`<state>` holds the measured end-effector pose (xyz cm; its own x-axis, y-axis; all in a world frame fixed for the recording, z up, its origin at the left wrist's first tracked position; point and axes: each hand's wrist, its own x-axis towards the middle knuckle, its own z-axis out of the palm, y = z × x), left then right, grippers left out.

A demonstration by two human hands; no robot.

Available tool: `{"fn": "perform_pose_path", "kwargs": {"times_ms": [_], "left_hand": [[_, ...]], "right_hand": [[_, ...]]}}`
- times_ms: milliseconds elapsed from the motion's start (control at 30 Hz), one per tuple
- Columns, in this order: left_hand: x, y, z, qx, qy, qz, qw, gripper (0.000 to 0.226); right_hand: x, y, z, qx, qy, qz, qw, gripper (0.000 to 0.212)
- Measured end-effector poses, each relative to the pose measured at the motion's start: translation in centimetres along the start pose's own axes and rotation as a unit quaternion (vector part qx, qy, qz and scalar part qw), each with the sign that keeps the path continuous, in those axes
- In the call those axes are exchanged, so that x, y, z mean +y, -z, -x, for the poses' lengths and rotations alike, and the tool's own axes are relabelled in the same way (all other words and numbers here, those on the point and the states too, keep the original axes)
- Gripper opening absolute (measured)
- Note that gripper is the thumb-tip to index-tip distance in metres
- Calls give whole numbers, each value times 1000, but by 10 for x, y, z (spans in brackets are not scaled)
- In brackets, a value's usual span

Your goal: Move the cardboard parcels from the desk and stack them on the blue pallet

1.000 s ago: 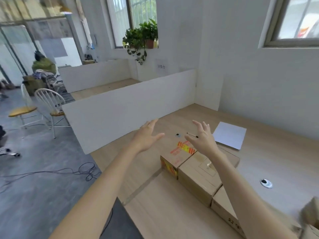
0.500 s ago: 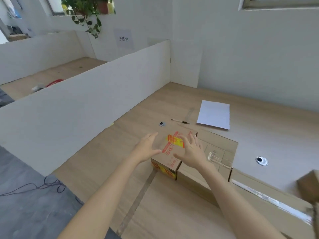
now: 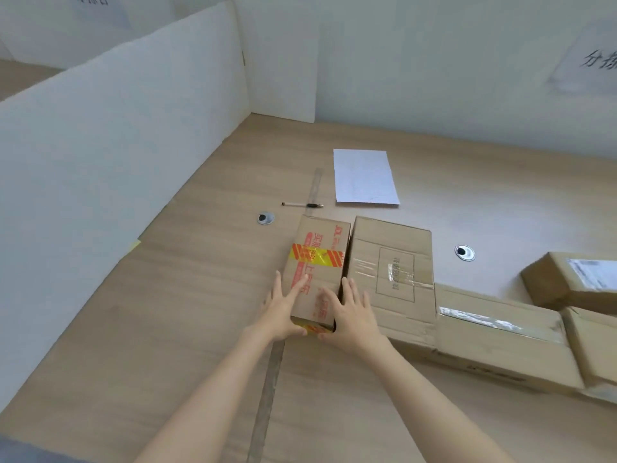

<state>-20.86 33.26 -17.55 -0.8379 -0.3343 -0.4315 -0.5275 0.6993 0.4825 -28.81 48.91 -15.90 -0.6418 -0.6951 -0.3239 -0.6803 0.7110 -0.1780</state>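
Observation:
A small cardboard parcel (image 3: 317,262) with red print and a yellow-red tape band lies on the wooden desk (image 3: 167,312). My left hand (image 3: 283,310) lies on its near left corner, fingers spread on top and thumb on the near face. My right hand (image 3: 354,317) clasps the near right corner the same way, partly over the bigger parcel (image 3: 392,272) that touches its right side. The small parcel rests on the desk. The blue pallet is out of view.
A long parcel (image 3: 500,342) and two more parcels (image 3: 574,282) (image 3: 597,345) lie to the right. Beyond the parcels are a white sheet (image 3: 365,177), a pen (image 3: 302,205), a ruler (image 3: 315,190) and two cable grommets (image 3: 266,218) (image 3: 464,252). A white divider (image 3: 117,145) borders the desk's left side.
Both hands came down from above the desk onto the near end of the small taped parcel. My view tilted down and moved closer to the desk.

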Motion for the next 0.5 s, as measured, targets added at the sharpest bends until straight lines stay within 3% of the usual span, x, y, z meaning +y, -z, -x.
{"fn": "perform_pose_path", "kwargs": {"times_ms": [167,500], "left_hand": [[-17,-11,-12,39,-22,-12,999,108],[-42,-8,-24,43,-68,41,996,104]], "right_hand": [[-3,-8,-4,13,-7,25,1000,97],[-16,-15,-17,41,-42,41,997,99]]}}
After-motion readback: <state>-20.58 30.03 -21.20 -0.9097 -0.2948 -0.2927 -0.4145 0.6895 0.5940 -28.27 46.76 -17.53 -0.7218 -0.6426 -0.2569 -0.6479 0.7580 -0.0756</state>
